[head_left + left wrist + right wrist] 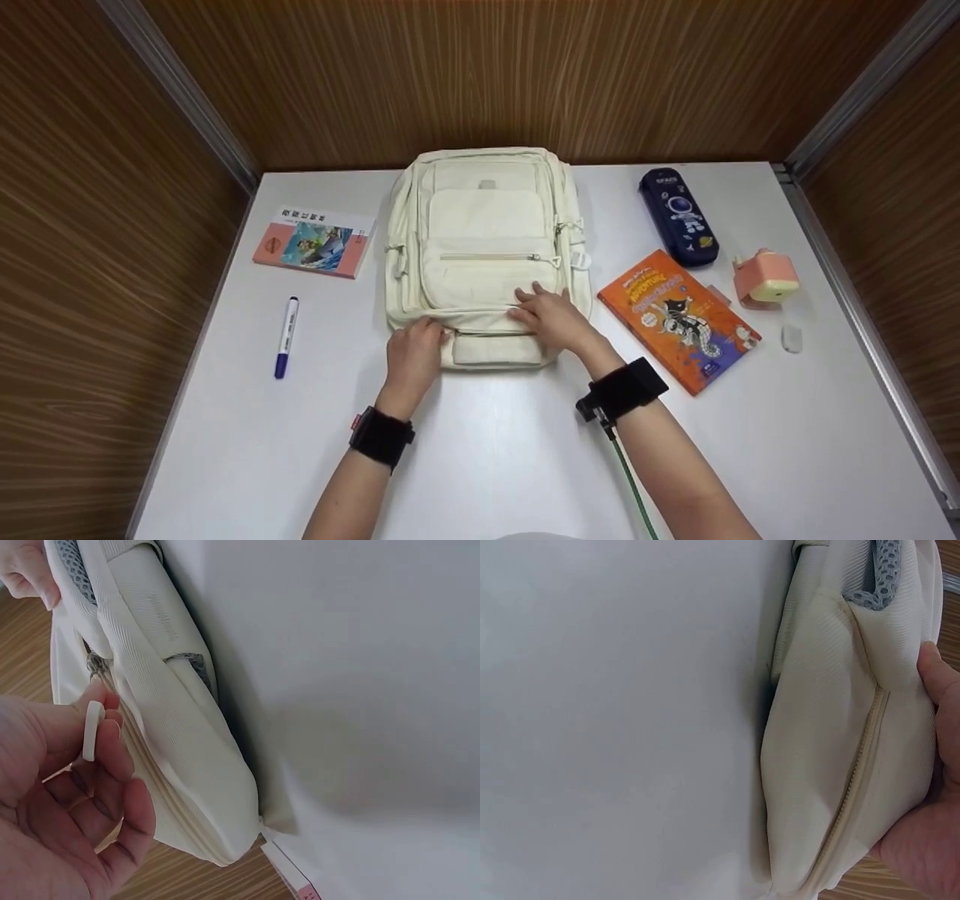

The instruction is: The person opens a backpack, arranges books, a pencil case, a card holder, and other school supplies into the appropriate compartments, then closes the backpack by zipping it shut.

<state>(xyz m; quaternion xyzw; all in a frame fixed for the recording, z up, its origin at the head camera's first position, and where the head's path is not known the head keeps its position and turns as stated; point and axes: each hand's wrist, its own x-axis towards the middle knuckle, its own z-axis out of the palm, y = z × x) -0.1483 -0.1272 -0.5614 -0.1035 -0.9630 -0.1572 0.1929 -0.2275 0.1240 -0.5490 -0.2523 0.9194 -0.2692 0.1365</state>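
A cream backpack (487,214) lies flat on the white table, its front pocket facing up. At the bag's near left corner, my left hand (415,356) pinches a zipper pull (93,731) between thumb and fingers. The metal zipper slider (96,664) shows just beyond the fingertips in the left wrist view. With fingers spread, my right hand (553,319) rests on the near right part of the bag's front. A closed stretch of zipper (847,795) runs along the bag's side below that hand in the right wrist view.
To the left lie a pink-and-white book (315,244) and a capped marker (286,337). On the right are an orange book (679,322), a navy pencil case (679,217), a pink pencil sharpener (765,277) and a white eraser (791,338). Wood-grain panels (480,82) enclose the table.
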